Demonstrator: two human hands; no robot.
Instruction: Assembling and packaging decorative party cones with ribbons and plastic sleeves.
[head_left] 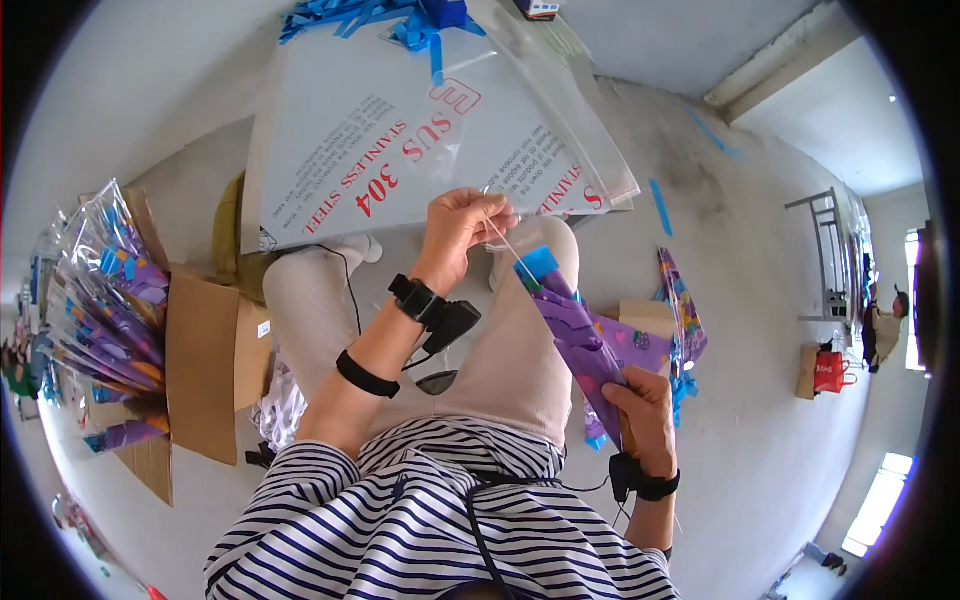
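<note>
My right hand (640, 410) is wrapped round the lower end of a narrow folded purple printed bundle (582, 340), thumb on top. The bundle slants up and left over my right thigh, with a bright blue tip (538, 262). From near that tip, a thin pale strand (512, 245) runs up to my left hand (465, 225). The left fingers are pinched together on the strand, just off the front edge of the table. Clear film shows by these fingertips; whether they also hold it, I cannot tell.
A film-covered metal-sheet table (330, 130) stands in front, with blue strips (350, 15) at its far edge. At left, a cardboard box (205, 360) holds several clear-wrapped purple bundles (110, 320). More purple printed pieces (680, 310) lie at right. A red bag (830, 371) stands farther right.
</note>
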